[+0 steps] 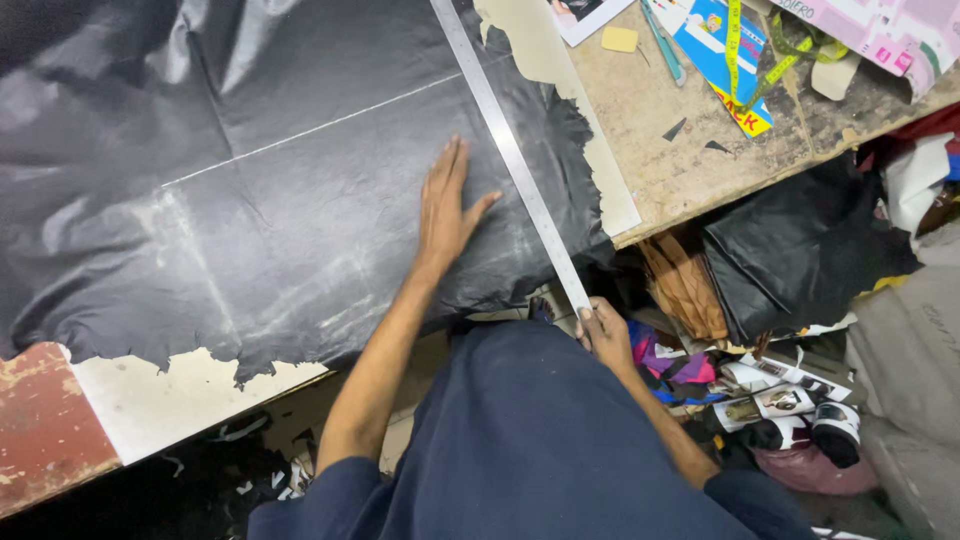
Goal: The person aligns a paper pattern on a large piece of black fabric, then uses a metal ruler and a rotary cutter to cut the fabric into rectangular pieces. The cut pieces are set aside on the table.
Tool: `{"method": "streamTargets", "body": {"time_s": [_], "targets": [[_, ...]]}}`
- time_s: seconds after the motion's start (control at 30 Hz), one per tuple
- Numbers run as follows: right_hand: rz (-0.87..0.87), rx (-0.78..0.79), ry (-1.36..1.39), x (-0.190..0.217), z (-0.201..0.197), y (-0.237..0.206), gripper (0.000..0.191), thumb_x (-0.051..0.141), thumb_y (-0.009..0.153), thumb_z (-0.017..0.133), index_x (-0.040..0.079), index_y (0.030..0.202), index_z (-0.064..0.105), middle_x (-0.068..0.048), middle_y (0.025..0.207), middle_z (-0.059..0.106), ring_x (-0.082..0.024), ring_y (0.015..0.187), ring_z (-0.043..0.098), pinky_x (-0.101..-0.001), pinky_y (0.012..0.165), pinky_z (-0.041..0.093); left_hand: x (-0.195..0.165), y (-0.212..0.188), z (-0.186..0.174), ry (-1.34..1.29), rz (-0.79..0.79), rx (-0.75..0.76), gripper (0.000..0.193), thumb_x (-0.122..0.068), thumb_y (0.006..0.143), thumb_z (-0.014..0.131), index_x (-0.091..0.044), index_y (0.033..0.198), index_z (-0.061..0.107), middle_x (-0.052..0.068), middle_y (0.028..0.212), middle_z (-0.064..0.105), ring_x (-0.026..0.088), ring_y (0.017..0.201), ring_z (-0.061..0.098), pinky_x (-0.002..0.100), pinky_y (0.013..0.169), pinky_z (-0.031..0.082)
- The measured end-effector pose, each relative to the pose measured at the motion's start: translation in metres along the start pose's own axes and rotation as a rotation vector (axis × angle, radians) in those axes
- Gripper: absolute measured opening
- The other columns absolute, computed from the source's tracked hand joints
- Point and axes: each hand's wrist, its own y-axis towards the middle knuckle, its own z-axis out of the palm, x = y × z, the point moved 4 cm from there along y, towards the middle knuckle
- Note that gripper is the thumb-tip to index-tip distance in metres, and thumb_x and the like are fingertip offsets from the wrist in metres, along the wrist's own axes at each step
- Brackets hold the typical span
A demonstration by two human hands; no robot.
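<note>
Right hand (603, 335) has its fingers closed round the near end of the long steel ruler (512, 155); left hand (445, 205), fingers spread flat, presses the black leather hide (300, 190) on the worktable (690, 160). Judgement: keep the ruler edge flat and the hide taut. Measuring tape (745, 60) and scraps lie well apart.

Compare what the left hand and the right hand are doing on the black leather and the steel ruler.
The left hand lies flat and open, fingers spread, on the black leather; the right hand is closed around the near end of the long steel ruler. The left hand is well onto the table; the right hand is off its edge, near the body. Both arms are bare below dark blue sleeves.
</note>
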Motion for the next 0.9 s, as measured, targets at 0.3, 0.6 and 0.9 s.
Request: {"method": "streamTargets", "body": {"time_s": [0.3,0.6,0.9], "targets": [[0.007,-0.032,0.041,-0.002,0.008,0.002,0.015,0.017,0.106,0.054,0.004,0.106,0.063,0.001,0.066,0.058,-0.004,0.051,0.044,-0.0221,0.045,0.034,-0.004,0.074,0.022,0.139,0.185,0.129,0.124,-0.069,0.077,0.078,0.008,0.158,0.024,0.024,0.167,0.021,0.037,0.155,0.017,0.056,0.125,0.011],[0.013,0.031,0.049,-0.004,0.004,0.000,0.016,0.019,0.107,0.053,0.005,0.105,0.061,0.000,0.067,0.060,-0.004,0.052,0.046,-0.0213,0.046,0.035,-0.005,0.076,0.026,0.219,0.219,0.183,0.116,-0.074,0.083,0.073,-0.001,0.163,0.029,0.015,0.172,0.021,0.030,0.160,0.017,0.055,0.129,0.004],[0.036,0.049,0.056,-0.009,0.001,0.001,0.017,0.019,0.107,0.053,0.004,0.107,0.062,-0.001,0.067,0.060,-0.005,0.051,0.048,-0.0215,0.046,0.038,0.003,0.081,0.039,0.281,0.154,0.295,0.126,-0.084,0.069,0.073,-0.007,0.160,0.032,0.008,0.170,0.021,0.025,0.158,0.015,0.052,0.129,0.000]]}}
